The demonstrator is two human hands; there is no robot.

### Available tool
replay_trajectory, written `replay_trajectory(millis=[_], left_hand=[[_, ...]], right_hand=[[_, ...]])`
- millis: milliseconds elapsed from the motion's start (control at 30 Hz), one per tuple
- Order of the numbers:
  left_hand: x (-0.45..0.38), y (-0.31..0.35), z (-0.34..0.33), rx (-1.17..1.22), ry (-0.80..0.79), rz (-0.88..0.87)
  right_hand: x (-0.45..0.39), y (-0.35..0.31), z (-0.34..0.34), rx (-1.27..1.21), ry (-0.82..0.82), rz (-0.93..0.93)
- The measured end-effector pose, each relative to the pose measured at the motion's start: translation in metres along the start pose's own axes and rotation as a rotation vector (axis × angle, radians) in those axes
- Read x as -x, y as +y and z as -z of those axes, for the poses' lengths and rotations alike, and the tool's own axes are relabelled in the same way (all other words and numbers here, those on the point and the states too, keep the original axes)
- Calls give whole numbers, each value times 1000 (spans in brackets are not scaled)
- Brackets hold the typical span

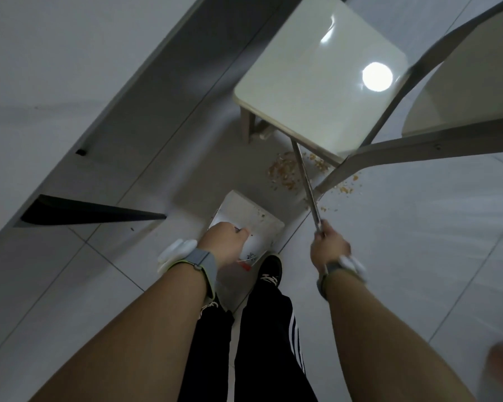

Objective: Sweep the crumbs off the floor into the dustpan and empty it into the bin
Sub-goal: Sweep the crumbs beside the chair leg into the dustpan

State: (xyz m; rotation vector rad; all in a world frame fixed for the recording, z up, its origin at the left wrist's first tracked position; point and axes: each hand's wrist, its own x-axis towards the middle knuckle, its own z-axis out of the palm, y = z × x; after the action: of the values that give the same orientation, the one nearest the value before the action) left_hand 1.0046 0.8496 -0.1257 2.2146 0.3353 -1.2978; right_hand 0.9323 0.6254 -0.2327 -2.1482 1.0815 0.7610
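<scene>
A patch of orange-brown crumbs (285,171) lies on the pale tiled floor under the front edge of a small white table (317,79). More crumbs (347,185) are scattered to the right, by a grey leg. A white dustpan (249,214) sits on the floor in front of my feet, its mouth toward the crumbs. My left hand (225,242) grips the dustpan's handle from above. My right hand (328,246) holds a thin metal broom handle (305,181), which runs up toward the table's edge. The broom's head is hidden.
A grey frame (389,143) of a chair or table crosses the right side above the crumbs. A grey wall base and a dark shelf edge (93,211) run along the left. My black shoe (270,269) stands just behind the dustpan. No bin is in view.
</scene>
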Motion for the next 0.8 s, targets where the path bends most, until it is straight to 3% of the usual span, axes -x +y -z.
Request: replay_trajectory(millis=[67, 133, 233, 333, 533, 800], left_hand=[[-2, -3, -2, 1, 13, -8], [-4, -8, -3, 4, 32, -11], [-7, -14, -5, 12, 47, -10], [-10, -19, -5, 28, 33, -20], [0, -28, -1, 0, 35, -36], [11, -58, 9, -64, -14, -104]], right_hand=[[-24, -39, 0, 21, -17, 23], [-43, -68, -1, 59, -144, 0], [-48, -80, -11, 58, -107, -24], [-27, -59, -22, -20, -66, -51], [27, 14, -38, 312, -177, -50], [107, 57, -66, 238, -45, -145]])
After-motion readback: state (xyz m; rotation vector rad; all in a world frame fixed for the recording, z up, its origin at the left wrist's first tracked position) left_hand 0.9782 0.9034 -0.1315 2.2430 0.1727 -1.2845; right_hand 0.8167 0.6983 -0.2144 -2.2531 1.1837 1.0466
